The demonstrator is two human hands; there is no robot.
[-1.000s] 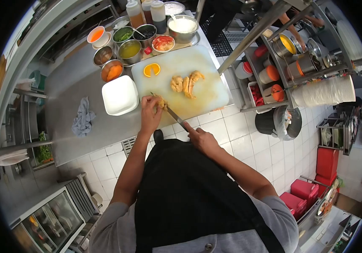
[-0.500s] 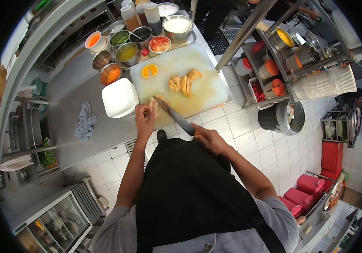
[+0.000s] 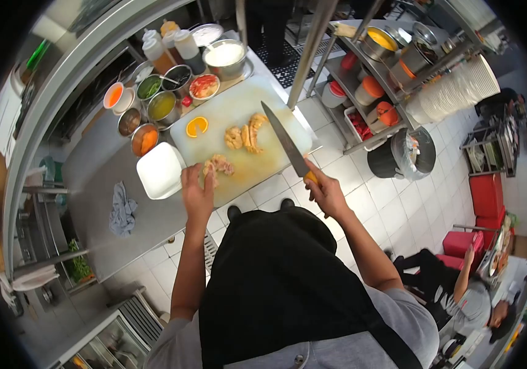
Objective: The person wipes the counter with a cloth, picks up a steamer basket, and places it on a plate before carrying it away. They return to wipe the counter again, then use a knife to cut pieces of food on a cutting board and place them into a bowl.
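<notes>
A large kitchen knife (image 3: 285, 140) with a yellowish handle is gripped in my right hand (image 3: 328, 195), its blade raised and pointing up and away over the right side of the cutting board (image 3: 275, 92). At the board's near left edge is my left hand (image 3: 197, 195), fingers apart, fingertips right beside some cut pieces of meat (image 3: 219, 167). Farther back on the board lie browned meat pieces (image 3: 253, 133), one of them long and curved. An orange slice (image 3: 196, 126) with a notch rests near the far left corner. Left of the board stands a white square container (image 3: 160, 171).
Behind the board sit several metal bowls (image 3: 162, 107) of sauces and toppings, with squeeze bottles (image 3: 184, 44). A grey cloth (image 3: 122, 209) lies on the steel counter. To the right are a shelf rack and a bin (image 3: 401, 154). Another person (image 3: 460, 295) is at lower right.
The knife has lifted off the meat and swung up to the right. My left hand has let go of the meat, which lies in cut pieces. A person has appeared at lower right.
</notes>
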